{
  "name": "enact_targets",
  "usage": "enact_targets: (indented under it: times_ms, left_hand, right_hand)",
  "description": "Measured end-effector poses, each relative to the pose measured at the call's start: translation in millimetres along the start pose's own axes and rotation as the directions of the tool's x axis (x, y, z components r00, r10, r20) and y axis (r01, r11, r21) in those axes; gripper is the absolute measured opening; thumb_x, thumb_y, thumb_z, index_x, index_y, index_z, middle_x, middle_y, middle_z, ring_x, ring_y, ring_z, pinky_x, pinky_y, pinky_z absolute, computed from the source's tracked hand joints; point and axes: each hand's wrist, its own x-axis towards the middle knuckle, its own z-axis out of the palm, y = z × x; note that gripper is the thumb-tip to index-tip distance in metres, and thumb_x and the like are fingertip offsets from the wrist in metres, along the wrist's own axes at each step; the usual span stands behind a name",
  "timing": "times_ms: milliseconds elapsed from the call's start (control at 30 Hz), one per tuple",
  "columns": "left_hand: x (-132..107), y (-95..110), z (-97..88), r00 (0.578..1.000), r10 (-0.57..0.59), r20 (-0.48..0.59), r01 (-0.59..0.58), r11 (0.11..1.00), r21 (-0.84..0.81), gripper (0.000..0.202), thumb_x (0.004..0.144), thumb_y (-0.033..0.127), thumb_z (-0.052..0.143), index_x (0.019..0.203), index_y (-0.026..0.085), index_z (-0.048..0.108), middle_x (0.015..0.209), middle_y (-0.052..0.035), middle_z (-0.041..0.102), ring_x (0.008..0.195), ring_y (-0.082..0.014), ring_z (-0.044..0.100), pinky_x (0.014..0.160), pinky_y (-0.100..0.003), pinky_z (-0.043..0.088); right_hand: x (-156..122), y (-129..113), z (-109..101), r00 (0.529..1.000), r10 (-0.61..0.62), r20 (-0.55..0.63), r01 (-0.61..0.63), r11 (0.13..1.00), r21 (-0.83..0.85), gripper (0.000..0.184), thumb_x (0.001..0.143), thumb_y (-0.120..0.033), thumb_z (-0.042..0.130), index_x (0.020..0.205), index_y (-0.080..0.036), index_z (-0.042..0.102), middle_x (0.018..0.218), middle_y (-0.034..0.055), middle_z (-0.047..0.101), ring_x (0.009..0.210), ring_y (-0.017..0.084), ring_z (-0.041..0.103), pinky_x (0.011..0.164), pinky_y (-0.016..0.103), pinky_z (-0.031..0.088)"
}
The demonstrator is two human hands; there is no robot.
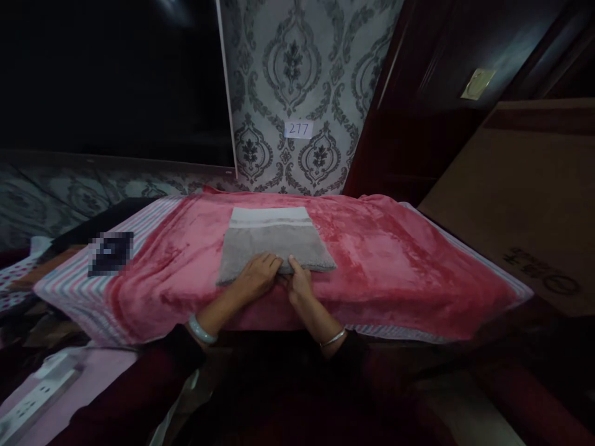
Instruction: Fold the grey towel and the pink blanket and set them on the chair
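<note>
A grey towel (272, 244) with a white band along its far side lies folded flat on a pink plush blanket (372, 260). At the middle of its near edge, my left hand (260, 272) rests with fingers pressed together over the fabric; its thumb is hidden. Close beside it, my right hand (299, 282) pinches the same edge, thumb on top and fingers partly underneath. The two hands almost touch.
A blurred-out dark object (110, 254) sits on the striped cloth (69, 282) at the left. A large cardboard box (520, 198) stands at the right. Behind are a dark screen (111, 80) and patterned wall; a power strip (37, 396) lies lower left.
</note>
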Motion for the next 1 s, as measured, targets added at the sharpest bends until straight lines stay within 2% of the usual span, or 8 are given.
enact_targets:
  times_ms: [133, 267, 400, 633, 733, 800, 900, 1000]
  left_hand:
    - [2.4, 6.3, -15.9, 0.999, 0.023, 0.048, -0.021, 0.999, -0.042, 0.024, 0.089, 0.008, 0.048, 0.106, 0.016, 0.063, 0.100, -0.0124, 0.065, 0.096, -0.0275, 0.059, 0.087, -0.045, 0.051]
    - [-7.7, -0.2, -31.1, 1.000, 0.030, -0.004, -0.030, 0.971, -0.238, 0.033, 0.088, 0.017, 0.054, 0.120, 0.020, 0.061, 0.118, -0.0111, 0.067, 0.107, -0.0263, 0.061, 0.094, -0.044, 0.051]
    - [-18.2, -35.7, -28.1, 0.972, -0.218, -0.091, 0.169, 0.911, -0.376, 0.030, 0.093, 0.027, 0.049, 0.118, 0.020, 0.064, 0.118, -0.0108, 0.069, 0.112, -0.0253, 0.063, 0.100, -0.043, 0.052]
    - [-0.3, -113.0, 2.8, 0.865, -0.498, 0.061, 0.493, 0.823, -0.283, 0.044, 0.085, 0.031, 0.059, 0.126, 0.016, 0.063, 0.140, -0.0168, 0.062, 0.135, -0.0343, 0.054, 0.114, -0.052, 0.043]
    - [6.3, -132.3, 15.3, 0.722, -0.687, 0.087, 0.664, 0.651, -0.367, 0.063, 0.079, 0.030, 0.067, 0.138, 0.012, 0.056, 0.154, -0.0203, 0.049, 0.149, -0.0393, 0.036, 0.121, -0.056, 0.032]
    - [3.9, -138.4, 24.0, 0.641, -0.755, 0.140, 0.675, 0.468, -0.570, 0.067, 0.078, 0.026, 0.066, 0.141, 0.010, 0.051, 0.150, -0.0202, 0.053, 0.144, -0.0353, 0.044, 0.120, -0.052, 0.036]
    - [-5.2, -137.4, 38.1, 0.608, -0.783, 0.133, 0.451, 0.202, -0.870, 0.061, 0.079, 0.019, 0.060, 0.139, 0.016, 0.052, 0.139, -0.0123, 0.064, 0.128, -0.0254, 0.059, 0.113, -0.046, 0.045]
    - [-13.0, -128.7, 49.5, 0.529, -0.838, 0.134, 0.247, 0.001, -0.969, 0.050, 0.075, 0.017, 0.064, 0.125, 0.016, 0.060, 0.127, -0.0103, 0.070, 0.118, -0.0232, 0.064, 0.106, -0.039, 0.049]
  right_hand:
    - [5.3, -2.7, -0.4, 0.985, -0.067, -0.161, 0.065, 0.998, -0.021, 0.028, 0.059, -0.024, 0.073, 0.075, -0.024, 0.050, 0.061, -0.0069, 0.060, 0.058, 0.014, 0.061, 0.044, 0.021, 0.050]
    - [-0.4, -16.8, -23.5, 0.991, -0.114, -0.076, 0.111, 0.993, -0.039, 0.035, 0.057, -0.025, 0.074, 0.086, -0.024, 0.055, 0.080, -0.0030, 0.070, 0.072, 0.017, 0.067, 0.051, 0.024, 0.056]
    - [-8.1, -24.6, -48.4, 0.995, -0.081, -0.054, 0.076, 0.993, -0.088, 0.042, 0.058, -0.025, 0.074, 0.096, -0.026, 0.056, 0.089, -0.0019, 0.074, 0.083, 0.020, 0.071, 0.059, 0.030, 0.061]
    - [-15.1, -23.2, -50.7, 0.997, 0.033, -0.076, -0.043, 0.989, -0.139, 0.053, 0.065, -0.042, 0.083, 0.112, -0.028, 0.061, 0.108, 0.0027, 0.077, 0.099, 0.027, 0.073, 0.068, 0.039, 0.064]
    - [-17.9, -24.5, -54.2, 0.995, 0.061, -0.082, -0.076, 0.979, -0.191, 0.059, 0.064, -0.039, 0.084, 0.119, -0.028, 0.064, 0.110, 0.0029, 0.077, 0.106, 0.028, 0.072, 0.072, 0.039, 0.065]
    - [-18.9, -24.9, -63.2, 0.993, 0.079, -0.085, -0.097, 0.967, -0.237, 0.063, 0.065, -0.039, 0.083, 0.125, -0.030, 0.064, 0.115, 0.0019, 0.076, 0.111, 0.028, 0.071, 0.076, 0.040, 0.066]
    - [-16.4, -24.9, -81.5, 0.989, 0.111, -0.098, -0.137, 0.933, -0.332, 0.066, 0.067, -0.042, 0.082, 0.130, -0.035, 0.064, 0.125, -0.0001, 0.073, 0.119, 0.027, 0.068, 0.079, 0.039, 0.067]
    - [-11.2, -24.6, -97.0, 0.984, 0.169, -0.064, -0.181, 0.900, -0.398, 0.074, 0.066, -0.044, 0.081, 0.137, -0.039, 0.060, 0.136, -0.0028, 0.067, 0.125, 0.028, 0.064, 0.082, 0.040, 0.068]
